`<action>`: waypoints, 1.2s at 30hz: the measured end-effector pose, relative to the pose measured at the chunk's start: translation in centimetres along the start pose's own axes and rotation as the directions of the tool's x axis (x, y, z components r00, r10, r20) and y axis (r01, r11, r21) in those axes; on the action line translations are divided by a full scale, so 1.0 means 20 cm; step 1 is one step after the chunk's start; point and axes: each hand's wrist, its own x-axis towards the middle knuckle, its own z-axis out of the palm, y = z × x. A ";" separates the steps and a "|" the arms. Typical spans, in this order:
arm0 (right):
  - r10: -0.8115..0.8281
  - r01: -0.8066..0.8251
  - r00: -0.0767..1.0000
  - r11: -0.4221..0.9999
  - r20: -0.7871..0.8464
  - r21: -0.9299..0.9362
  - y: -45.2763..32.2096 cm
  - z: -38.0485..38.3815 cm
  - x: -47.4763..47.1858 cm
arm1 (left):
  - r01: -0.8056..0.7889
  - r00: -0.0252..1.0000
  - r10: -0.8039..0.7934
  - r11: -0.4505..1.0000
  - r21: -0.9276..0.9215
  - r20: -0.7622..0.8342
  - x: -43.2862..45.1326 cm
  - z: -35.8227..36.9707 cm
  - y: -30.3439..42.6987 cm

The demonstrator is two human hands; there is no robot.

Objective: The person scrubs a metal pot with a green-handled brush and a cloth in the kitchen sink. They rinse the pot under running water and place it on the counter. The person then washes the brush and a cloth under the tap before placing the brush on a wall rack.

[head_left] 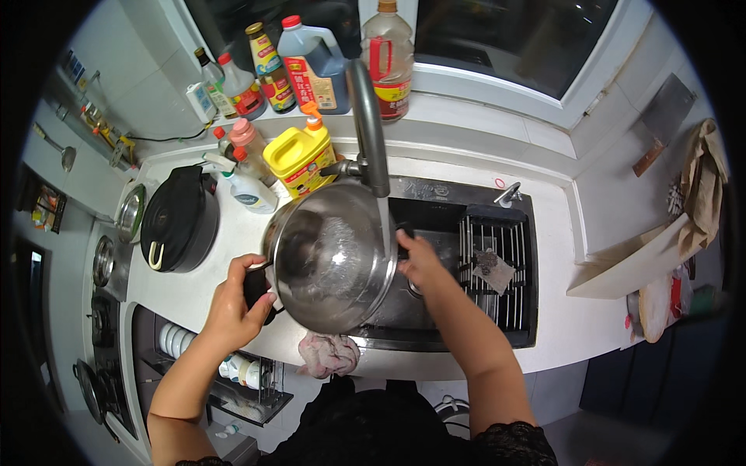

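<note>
A shiny stainless steel pot (326, 268) is held tilted over the left part of the black sink (431, 256). My left hand (242, 300) grips its left black handle (255, 288). On the opposite side, my right hand (418, 256) is closed on the other black handle (403, 236), mostly hidden by the fingers. Water (383, 224) runs from the dark grey faucet (379, 151) onto the pot's right side. Wet streaks and a bright reflection show on the metal. A crumpled pinkish cloth (329, 355) lies on the counter's front edge, just below the pot.
A metal rack (472, 233) across the sink's right side carries a scouring pad (494, 272). Left of the pot stand a yellow jug (300, 157), a spray bottle (250, 189) and a black-lidded cooker (180, 221). Sauce bottles (271, 70) line the sill. A cleaver (667, 110) hangs right.
</note>
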 end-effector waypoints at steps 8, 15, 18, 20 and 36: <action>-0.456 0.453 0.889 0.888 -0.033 -0.072 -0.36 -0.15 -0.20 | -0.148 0.988 0.133 0.962 -0.228 -0.080 0.25 0.44 -0.65; -0.604 0.585 0.790 0.794 -0.109 -0.164 -0.53 -0.29 -0.44 | -0.071 0.997 0.073 0.727 -0.683 -0.026 0.57 0.88 -0.75; -0.613 0.582 0.780 0.785 -0.128 -0.213 -0.58 -0.35 -0.52 | 0.039 0.999 -0.013 0.567 -0.823 0.038 0.68 0.89 -0.65; -0.584 0.544 0.799 0.804 -0.143 -0.241 -0.58 -0.39 -0.56 | 0.132 0.990 -0.117 0.527 -0.840 0.082 0.75 0.81 -0.54; -0.132 0.260 0.918 0.912 -0.374 0.316 -0.27 -0.34 -0.62 | 0.278 0.960 -0.258 0.861 -0.426 0.105 1.11 0.57 -0.37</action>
